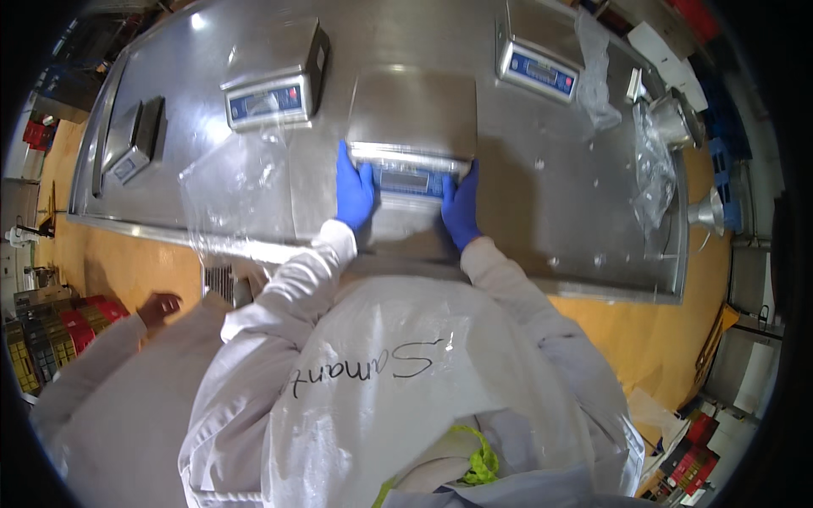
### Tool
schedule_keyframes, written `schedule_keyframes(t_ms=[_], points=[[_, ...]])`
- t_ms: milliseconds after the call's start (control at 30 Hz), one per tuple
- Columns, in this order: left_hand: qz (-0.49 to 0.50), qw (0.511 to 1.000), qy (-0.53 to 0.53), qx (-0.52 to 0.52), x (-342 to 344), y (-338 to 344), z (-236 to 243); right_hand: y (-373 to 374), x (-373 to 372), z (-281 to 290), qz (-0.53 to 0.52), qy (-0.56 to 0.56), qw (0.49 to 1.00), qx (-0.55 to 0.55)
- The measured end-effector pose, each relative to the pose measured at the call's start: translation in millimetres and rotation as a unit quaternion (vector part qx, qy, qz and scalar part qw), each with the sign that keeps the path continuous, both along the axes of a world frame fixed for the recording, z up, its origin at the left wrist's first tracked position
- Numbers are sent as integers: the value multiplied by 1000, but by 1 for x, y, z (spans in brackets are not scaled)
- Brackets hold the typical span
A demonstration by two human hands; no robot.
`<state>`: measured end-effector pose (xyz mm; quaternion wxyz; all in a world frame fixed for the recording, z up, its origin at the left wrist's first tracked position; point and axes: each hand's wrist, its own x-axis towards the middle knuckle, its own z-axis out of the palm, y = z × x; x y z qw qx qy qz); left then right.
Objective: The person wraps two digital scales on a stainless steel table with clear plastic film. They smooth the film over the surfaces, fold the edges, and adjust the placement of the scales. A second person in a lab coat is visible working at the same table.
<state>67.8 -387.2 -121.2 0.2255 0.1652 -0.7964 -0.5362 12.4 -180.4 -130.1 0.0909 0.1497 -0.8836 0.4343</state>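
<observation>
Both blue-gloved hands were on the middle scale, which sat upright near the front edge of the steel table, straight ahead of the wearer. We had the left hand at its left front corner, fingers along the side, thumb on the front by the display panel. We had the right hand mirroring that at the right front corner. Grip read as holding the scale between them, each thumb set apart from its fingers; fingertips were partly hidden, and we couldn't tell if the base was touching the table or slightly raised.

Around it we logged a left scale farther back, a right scale at the far side, and a small metal unit near the table's left end. A clear plastic sheet lay between the left scale and the front edge. More clear plastic lay against the right scale, and we marked a metal funnel at the right end. At lower left we noted a co-worker's hand, well apart from the scale, over the orange floor.
</observation>
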Motion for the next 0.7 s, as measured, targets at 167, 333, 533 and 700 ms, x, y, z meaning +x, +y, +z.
schedule_keyframes(t_ms=[167, 333, 533, 700], points=[[-38, 998, -47, -22, 6, -28, -11, 17, -17, 45, 84, -200, 973, -77], [-6, 997, -9, 71, -46, -87, 11, 43, -83, 49, 7, -184, 967, -178], [37, 969, -208, -126, -103, -65, 50, -5, -104, 54, -90, -234, 968, 27], [103, 980, -160, -52, -140, -65, 62, -27, -131, 55, -134, -197, 968, -75]])
